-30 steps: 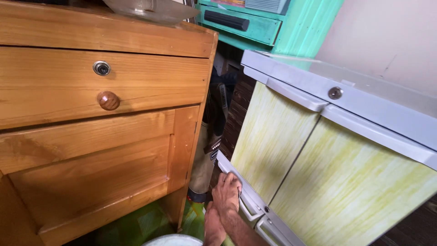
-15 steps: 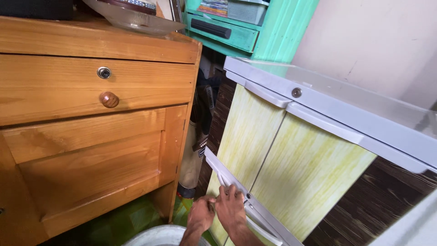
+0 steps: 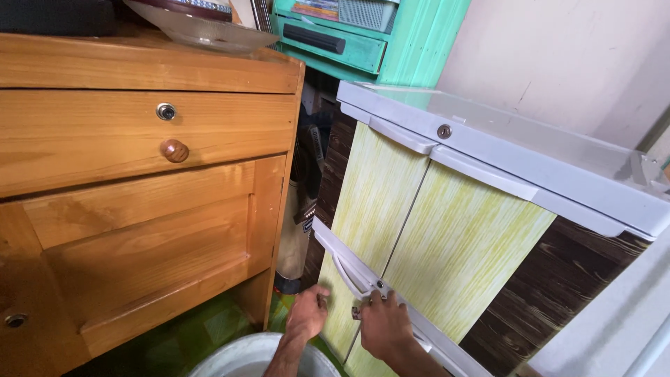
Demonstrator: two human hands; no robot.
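two hands in view, both low in the frame. right hand (image 3: 384, 324) rests on the grey band (image 3: 391, 297) that crosses the plastic cabinet (image 3: 447, 230) between its upper and lower doors, fingers curled over the band just beside the small lock (image 3: 380, 285); something small sits at the fingertips but it is too small to tell what, and i cannot tell if the fingers pinch it. left hand (image 3: 308, 312) sits just left of the right one, fingers loosely bent at the edge of the lower left door (image 3: 335, 314), touching it or very near; closed on nothing that shows.

counts: two upper doors, yellow-green streaked, each with one grey handle strip along its top; one round lock (image 3: 444, 131) in the grey top rail between them. one curved grey pull (image 3: 347, 272) on the band, up and left of the right hand, close to it but not held.

one wooden cabinet (image 3: 139, 181) on the left: one drawer, one round knob (image 3: 174, 150), one keyhole above it. one glass dish (image 3: 202, 31) on top. one pale round basin rim (image 3: 258, 356) at the bottom edge, under the left forearm.
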